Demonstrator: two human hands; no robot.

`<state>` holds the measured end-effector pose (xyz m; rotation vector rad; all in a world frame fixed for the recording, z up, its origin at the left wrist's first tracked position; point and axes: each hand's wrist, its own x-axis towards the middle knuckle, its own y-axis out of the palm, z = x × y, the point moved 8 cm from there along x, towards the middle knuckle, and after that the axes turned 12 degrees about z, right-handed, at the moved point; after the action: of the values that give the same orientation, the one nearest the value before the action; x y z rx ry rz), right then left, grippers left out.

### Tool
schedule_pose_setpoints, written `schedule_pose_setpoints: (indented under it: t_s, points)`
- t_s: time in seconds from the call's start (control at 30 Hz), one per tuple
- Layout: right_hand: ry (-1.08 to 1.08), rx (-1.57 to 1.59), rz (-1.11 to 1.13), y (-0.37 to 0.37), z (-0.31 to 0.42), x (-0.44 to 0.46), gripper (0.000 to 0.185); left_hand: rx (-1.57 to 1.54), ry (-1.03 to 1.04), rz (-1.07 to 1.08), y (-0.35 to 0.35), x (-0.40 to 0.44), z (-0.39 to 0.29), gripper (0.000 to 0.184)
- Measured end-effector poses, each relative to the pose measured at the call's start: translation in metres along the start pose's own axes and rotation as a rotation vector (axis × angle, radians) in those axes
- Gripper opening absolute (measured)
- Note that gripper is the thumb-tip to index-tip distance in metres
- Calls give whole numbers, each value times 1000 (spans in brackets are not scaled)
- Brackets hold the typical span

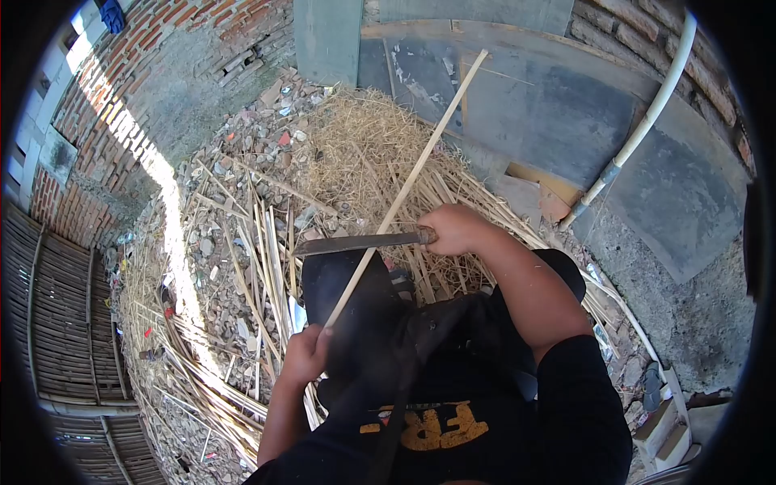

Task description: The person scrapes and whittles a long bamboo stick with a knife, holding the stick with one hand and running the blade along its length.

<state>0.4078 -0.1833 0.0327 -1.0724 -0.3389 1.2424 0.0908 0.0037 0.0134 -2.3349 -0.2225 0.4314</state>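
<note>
My right hand is wrapped round the handle of a long machete, whose blade points left and lies across a pale bamboo strip. The lower end of the strip is in my closed left hand, beside my left knee. From there the strip slants up and to the right over my dark-trousered leg, its far end in front of the grey panels. Blade and strip cross just above the knee.
Cut bamboo strips lie on the rubble at the left. Shavings are heaped ahead. Grey panels and a white pipe stand at the right, a brick wall at the back left, a bamboo screen far left.
</note>
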Motion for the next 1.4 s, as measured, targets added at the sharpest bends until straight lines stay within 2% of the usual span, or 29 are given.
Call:
schedule_pose_setpoints:
  t_s: [0.13,0.27,0.37,0.67,0.87,1.07,1.27,1.4]
  points:
    - [-11,65,7,-3,-10,5,31,22,6,-23,1,-1,2,30]
    - [109,270,-185,-15,-66,11,43,42,-4,-27,3,-1,3,30]
    - [159,271,-300,-23,-81,5,44,32,-6,-30,0,-2,-1,31]
    - [178,262,-265,-26,-58,-3,40,43,3,-38,2,-1,0,33]
    - [145,54,-239,-21,-28,-6,37,60,14,-43,4,0,6,31]
    - [58,-98,-80,-12,-2,-2,34,10,3,-25,4,0,7,32]
    - [-18,17,-199,-8,-19,6,31,15,-10,-21,4,1,9,34]
    - [25,-4,-133,-6,-20,7,33,44,24,-35,4,1,9,35]
